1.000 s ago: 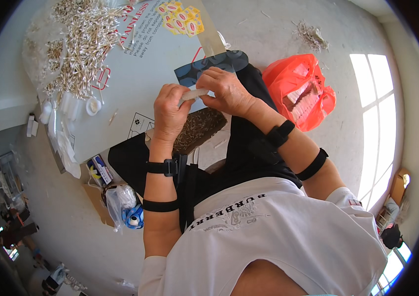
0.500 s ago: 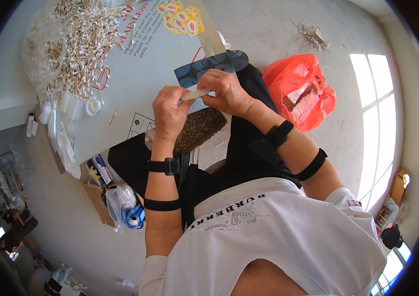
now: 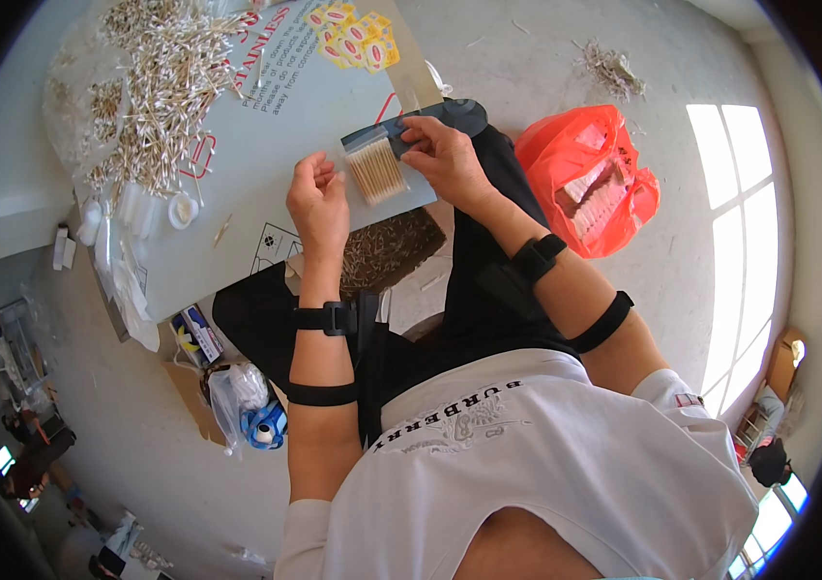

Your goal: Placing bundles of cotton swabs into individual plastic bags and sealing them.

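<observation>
Laid on the table (image 3: 247,193) near its close edge, between left hand (image 3: 317,208) and right hand (image 3: 448,162): a pack (image 3: 378,174) of swabs, with pale sticks in a tight row and upper ends hard to make out beneath what looks like clear wrap. To its left, near but apart, loosely curled fingers with nothing between them. To its right, bent fingertips at the pack's upper corner, over a dark film (image 3: 466,114); impossible to tell whether closed on film, pack or nothing. Hidden behind hand and pack, much of the film. Half masked by left forearm and table edge, a brown box (image 3: 396,249) of loose bits too small to tell apart. Cut off by the upper edge, a heap (image 3: 174,87) of swabs beside a crumpled clear bag (image 3: 68,126), with yellow packets (image 3: 358,41) farther right. On the left of the table, below the heap, a white roll (image 3: 182,209). On the floor at right, well apart from the pack, a red bag (image 3: 566,135), with folds across the pale bundles (image 3: 590,213) inside. Beyond, scattered litter (image 3: 612,72). Across the lower foreground, a white shirt (image 3: 566,454); at the dark, bent rim, shapes too distorted to name.
</observation>
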Action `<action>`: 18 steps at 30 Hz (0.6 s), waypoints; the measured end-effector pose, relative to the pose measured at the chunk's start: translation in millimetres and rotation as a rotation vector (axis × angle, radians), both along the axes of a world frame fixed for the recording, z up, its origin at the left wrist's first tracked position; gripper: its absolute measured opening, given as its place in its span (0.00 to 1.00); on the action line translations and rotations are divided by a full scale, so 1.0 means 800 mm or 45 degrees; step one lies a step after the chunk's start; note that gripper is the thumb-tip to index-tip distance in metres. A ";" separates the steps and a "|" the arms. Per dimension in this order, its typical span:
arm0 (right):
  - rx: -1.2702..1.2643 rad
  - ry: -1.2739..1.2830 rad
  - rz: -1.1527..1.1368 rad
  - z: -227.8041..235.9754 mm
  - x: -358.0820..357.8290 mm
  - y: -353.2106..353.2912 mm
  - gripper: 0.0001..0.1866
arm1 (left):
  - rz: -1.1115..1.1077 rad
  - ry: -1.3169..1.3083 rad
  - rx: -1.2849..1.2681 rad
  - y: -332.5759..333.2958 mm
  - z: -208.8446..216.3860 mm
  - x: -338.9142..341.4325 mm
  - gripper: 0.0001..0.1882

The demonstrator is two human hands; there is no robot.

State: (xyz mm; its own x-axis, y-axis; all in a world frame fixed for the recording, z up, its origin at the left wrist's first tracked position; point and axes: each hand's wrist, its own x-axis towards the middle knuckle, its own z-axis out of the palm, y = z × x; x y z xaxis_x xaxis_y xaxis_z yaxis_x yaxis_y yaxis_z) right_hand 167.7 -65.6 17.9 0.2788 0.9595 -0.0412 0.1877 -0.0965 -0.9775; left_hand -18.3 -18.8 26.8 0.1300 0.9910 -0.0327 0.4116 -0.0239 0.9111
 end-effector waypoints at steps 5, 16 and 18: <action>-0.072 -0.063 -0.088 -0.004 0.014 -0.019 0.14 | -0.368 0.537 0.669 -0.040 0.003 -0.001 0.34; -0.028 -0.267 -0.005 0.003 -0.001 -0.030 0.12 | -0.739 0.971 0.475 -0.070 0.012 -0.001 0.44; -0.016 -0.339 0.034 0.007 -0.004 -0.029 0.12 | -0.741 0.983 0.491 -0.068 0.016 0.001 0.44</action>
